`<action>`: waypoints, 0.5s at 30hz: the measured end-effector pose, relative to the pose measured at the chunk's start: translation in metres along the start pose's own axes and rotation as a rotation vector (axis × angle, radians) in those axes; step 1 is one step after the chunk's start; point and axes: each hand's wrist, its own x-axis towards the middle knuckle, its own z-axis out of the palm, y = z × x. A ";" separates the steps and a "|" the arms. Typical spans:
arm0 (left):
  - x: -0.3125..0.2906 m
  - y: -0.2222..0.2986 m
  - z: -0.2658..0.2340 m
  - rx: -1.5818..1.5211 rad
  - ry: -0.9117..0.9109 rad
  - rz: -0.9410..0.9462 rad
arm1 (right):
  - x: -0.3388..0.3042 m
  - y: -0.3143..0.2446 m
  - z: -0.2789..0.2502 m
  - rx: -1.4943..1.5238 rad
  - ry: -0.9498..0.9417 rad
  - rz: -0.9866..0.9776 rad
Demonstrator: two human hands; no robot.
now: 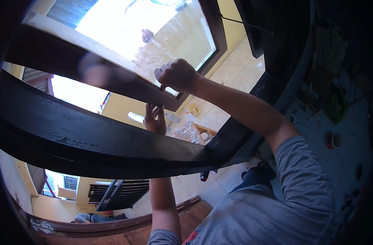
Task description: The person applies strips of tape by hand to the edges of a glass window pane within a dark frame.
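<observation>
A dark brown window sash [133,87] with a smeared glass pane [174,45] stands swung out beyond the dark window frame [92,130]. My right hand [176,75] is closed in a fist over the sash's near corner, at the edge of the glass. A small reddish-brown bit shows under the fist; what it holds, if anything, I cannot make out. My left hand [155,118] reaches up behind the frame's curved-looking rail, fingers bent with their tips on the lower edge of the sash. The rail hides part of that forearm.
A thin metal stay [245,25] runs between the sash and the frame at upper right. Below on the tiled floor stand a yellow container [193,108] and a wooden stool-like piece [203,132]. A cup [332,140] sits among scattered items at right. Dark slatted panels [119,194] lean at lower left.
</observation>
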 end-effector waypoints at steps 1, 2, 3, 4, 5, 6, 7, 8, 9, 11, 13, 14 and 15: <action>0.001 0.000 -0.001 0.002 -0.009 -0.003 | 0.004 -0.001 -0.006 -0.001 0.019 0.016; 0.000 0.000 -0.001 0.005 -0.005 0.002 | 0.009 -0.002 -0.011 0.000 0.037 0.031; -0.001 0.000 -0.001 0.015 0.003 0.001 | 0.013 -0.003 -0.016 0.001 0.042 0.028; -0.001 0.002 0.000 0.025 0.014 0.002 | 0.017 -0.002 -0.021 -0.011 0.049 0.041; 0.000 0.004 -0.001 0.032 0.007 -0.002 | 0.021 -0.002 -0.025 -0.022 0.056 0.053; 0.001 0.006 -0.002 0.036 0.014 0.003 | 0.022 -0.002 -0.028 -0.021 0.064 0.048; 0.002 0.005 -0.001 0.032 0.002 0.000 | 0.021 -0.002 -0.031 -0.026 0.045 0.062; 0.002 0.005 -0.002 0.028 -0.011 -0.002 | 0.021 -0.002 -0.033 -0.030 0.027 0.076; 0.003 0.003 -0.004 0.044 -0.017 0.016 | 0.024 0.000 -0.036 -0.031 0.032 0.069; 0.002 0.000 0.000 0.028 0.020 0.033 | 0.025 0.003 -0.045 0.016 -0.051 0.038; 0.001 -0.002 0.003 0.014 0.055 0.053 | 0.022 0.003 -0.044 -0.029 -0.037 -0.011; 0.002 -0.002 0.004 0.007 0.050 0.042 | 0.019 0.004 -0.043 -0.073 -0.018 -0.053; 0.001 -0.003 0.005 0.001 0.046 0.031 | 0.011 0.003 -0.036 -0.075 -0.020 -0.057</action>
